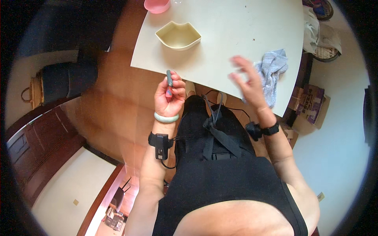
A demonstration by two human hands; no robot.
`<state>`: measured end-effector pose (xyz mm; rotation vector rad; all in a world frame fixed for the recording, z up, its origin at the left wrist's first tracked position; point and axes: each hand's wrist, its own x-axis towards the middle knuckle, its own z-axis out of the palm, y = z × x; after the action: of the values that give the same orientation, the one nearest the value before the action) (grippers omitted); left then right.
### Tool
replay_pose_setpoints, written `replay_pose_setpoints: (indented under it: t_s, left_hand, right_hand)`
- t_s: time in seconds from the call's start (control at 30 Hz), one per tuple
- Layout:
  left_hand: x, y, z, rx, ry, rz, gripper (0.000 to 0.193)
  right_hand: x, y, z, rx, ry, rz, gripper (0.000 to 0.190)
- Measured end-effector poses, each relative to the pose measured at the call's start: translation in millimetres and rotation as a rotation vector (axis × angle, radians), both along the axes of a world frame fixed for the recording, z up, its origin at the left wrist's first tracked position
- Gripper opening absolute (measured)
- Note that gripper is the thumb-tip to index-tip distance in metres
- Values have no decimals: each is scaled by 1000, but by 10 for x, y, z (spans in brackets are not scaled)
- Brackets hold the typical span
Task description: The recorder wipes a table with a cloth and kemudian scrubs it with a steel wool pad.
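Note:
My left hand (170, 93) is palm up off the table's near edge, its fingers curled around two small pen-like pieces. One is a dark grey stick (169, 78), and below it against the palm is a red piece (169, 93); their exact kind cannot be made out. My right hand (247, 80), blurred, hovers over the table's near right part with fingers apart and nothing in them. Just right of it, partly behind the wrist, lies a crumpled grey-blue cloth (272, 69). A cream, fan-shaped container (178, 46) stands on the table beyond my left hand.
The white table (224, 38) spans the top of the view. At its far left edge is a pink bowl (157, 7). To the right are a plastic bag (310, 32) and cardboard boxes (310, 103). A dark padded seat (71, 79) stands at the left.

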<state>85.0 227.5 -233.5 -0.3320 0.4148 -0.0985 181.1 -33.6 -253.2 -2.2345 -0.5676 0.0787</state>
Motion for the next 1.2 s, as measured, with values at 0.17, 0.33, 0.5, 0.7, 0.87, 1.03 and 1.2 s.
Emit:
replay_pose_setpoints:
  t_s: [0.17,0.33,0.5,0.7,0.87,1.03,1.2]
  left_hand:
    - [35,-134,32,205,-43,-102,26]
    - [-8,87,-150,464,-70,-113,25]
    - [-51,612,-279,646,-11,41,25]
    - [48,1102,-269,675,-81,133,14]
    - [439,1355,-297,733,29,73,9]
    - [1307,1743,-589,1037,124,30,11]
    - [2257,1911,-860,1622,475,-5,19]
  right_hand:
    - [-137,906,365,546,763,336,30]
    - [54,854,540,196,858,237,25]
    - [236,685,468,440,960,-20,21]
    - [562,800,105,229,822,-58,18]
    - [841,1241,-97,-92,267,-154,45]
    - [1187,1601,-348,-257,304,-194,51]
    - [1309,1678,-575,-399,270,-125,28]
